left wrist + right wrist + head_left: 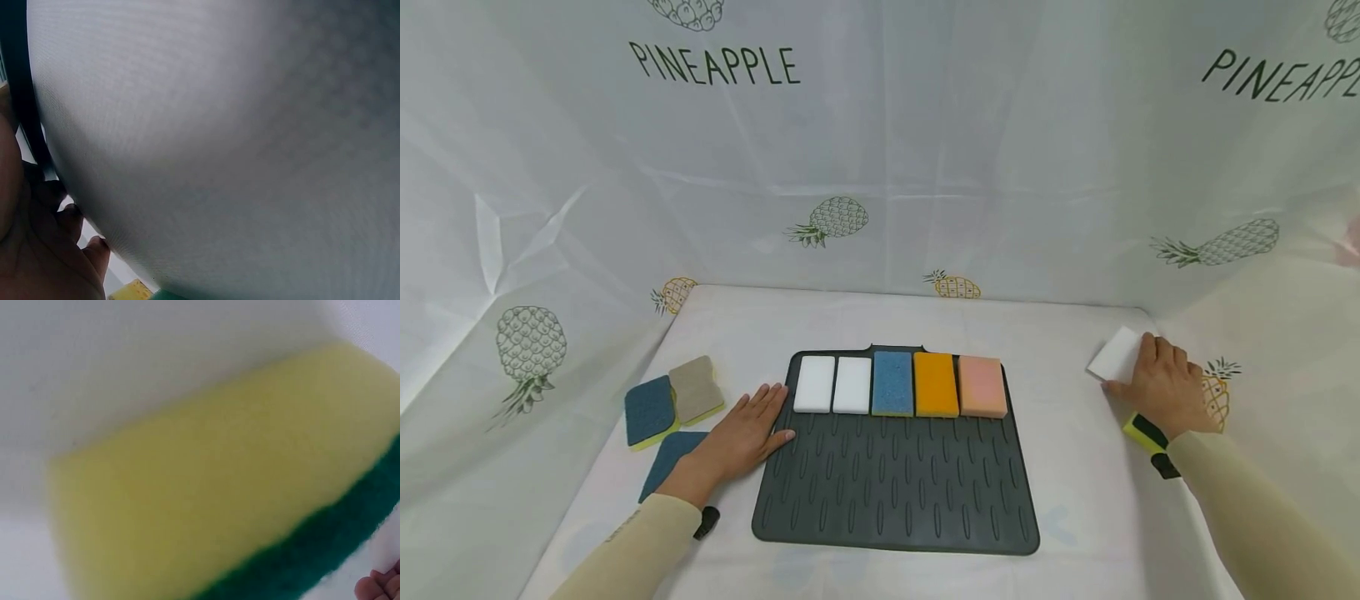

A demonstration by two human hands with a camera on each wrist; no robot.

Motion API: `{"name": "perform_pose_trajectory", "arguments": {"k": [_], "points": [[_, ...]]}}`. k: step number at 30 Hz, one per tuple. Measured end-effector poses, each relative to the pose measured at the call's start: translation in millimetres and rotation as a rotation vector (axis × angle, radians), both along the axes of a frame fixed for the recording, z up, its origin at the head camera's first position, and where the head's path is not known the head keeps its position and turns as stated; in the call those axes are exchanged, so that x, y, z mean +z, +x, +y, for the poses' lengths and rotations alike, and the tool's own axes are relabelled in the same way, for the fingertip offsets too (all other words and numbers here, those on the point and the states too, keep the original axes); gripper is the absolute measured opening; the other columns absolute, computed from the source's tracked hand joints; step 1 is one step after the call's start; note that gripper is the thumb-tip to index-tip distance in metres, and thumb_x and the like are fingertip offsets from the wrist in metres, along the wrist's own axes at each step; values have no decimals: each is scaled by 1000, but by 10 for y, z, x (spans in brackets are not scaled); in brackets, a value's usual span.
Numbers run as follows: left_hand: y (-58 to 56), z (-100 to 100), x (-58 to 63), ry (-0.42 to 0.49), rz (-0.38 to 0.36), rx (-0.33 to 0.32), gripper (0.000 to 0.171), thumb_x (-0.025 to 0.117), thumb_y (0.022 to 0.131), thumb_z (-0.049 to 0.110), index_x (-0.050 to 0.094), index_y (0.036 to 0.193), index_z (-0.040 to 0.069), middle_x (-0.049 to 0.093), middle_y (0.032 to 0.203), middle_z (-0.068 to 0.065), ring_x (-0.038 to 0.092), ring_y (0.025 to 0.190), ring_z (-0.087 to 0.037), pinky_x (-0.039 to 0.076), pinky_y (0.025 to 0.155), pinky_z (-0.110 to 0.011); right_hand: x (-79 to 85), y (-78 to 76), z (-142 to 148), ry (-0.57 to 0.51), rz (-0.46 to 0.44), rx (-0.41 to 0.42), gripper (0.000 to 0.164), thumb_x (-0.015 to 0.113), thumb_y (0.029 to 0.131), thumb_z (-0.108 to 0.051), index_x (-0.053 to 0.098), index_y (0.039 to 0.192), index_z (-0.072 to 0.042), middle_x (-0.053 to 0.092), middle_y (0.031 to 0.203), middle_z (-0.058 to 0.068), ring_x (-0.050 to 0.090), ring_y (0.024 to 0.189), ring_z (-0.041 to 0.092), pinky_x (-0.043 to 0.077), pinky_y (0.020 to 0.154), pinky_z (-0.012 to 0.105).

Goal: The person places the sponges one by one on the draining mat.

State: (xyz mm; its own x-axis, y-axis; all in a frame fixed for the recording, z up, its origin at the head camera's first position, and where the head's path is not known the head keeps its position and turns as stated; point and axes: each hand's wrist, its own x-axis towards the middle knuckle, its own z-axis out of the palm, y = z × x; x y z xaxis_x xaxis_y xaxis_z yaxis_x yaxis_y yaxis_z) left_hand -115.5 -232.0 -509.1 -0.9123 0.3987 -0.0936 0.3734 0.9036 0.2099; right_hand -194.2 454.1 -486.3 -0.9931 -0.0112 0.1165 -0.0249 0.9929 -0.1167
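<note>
My right hand [1167, 383] grips a white sponge block [1116, 354] at the far right, thumb at its near side and fingers at its right end. Under that wrist lies a yellow sponge with a green scouring side [206, 469], large in the right wrist view. My left hand [737, 437] rests at the left edge of a dark grey ridged mat [895, 492], its fingers extended and holding nothing. Along the mat's back edge stands a row: two white blocks [814, 384], a blue sponge [892, 384], an orange sponge [936, 384] and a pink sponge [982, 386].
On the left of the white cloth [1075, 500] lie a dark blue scouring sponge [651, 410] and a grey-beige one [695, 387]. Another blue sponge [670, 458] is partly hidden by my left forearm. A pineapple-print sheet [880, 150] rises behind and at both sides.
</note>
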Motion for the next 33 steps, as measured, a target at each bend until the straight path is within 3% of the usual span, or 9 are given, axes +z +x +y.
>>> {"name": "perform_pose_trajectory", "arguments": {"k": [6, 11, 22, 33], "points": [[0, 18, 21, 4, -1, 1, 79, 57, 109, 45, 28, 165, -3, 32, 170, -24, 27, 159, -44, 26, 127, -63, 46, -17, -21, 6, 52, 19, 95, 84, 84, -48, 31, 130, 17, 42, 121, 41, 40, 109, 61, 39, 80, 76], [3, 22, 32, 7, 0, 0, 80, 58, 108, 45, 28, 165, -3, 32, 170, -24, 27, 159, -44, 26, 127, -63, 134, -42, -154, 25, 91, 67, 95, 85, 84, -50, 33, 128, 16, 43, 123, 40, 40, 110, 61, 38, 81, 76], [4, 20, 50, 14, 8, -4, 79, 58, 108, 44, 30, 164, -4, 33, 169, -25, 28, 158, -45, 27, 126, -64, 276, -104, -717, 105, 275, 174, 109, 92, 72, -46, 38, 141, 18, 51, 131, 41, 49, 116, 59, 44, 90, 76], [20, 12, 41, 9, 1, -1, 78, 57, 109, 44, 30, 164, -3, 33, 169, -24, 28, 158, -45, 27, 127, -64, 358, -87, -1352, 118, 342, 288, 106, 88, 75, -53, 45, 142, 16, 54, 135, 37, 55, 119, 56, 46, 95, 70]]}}
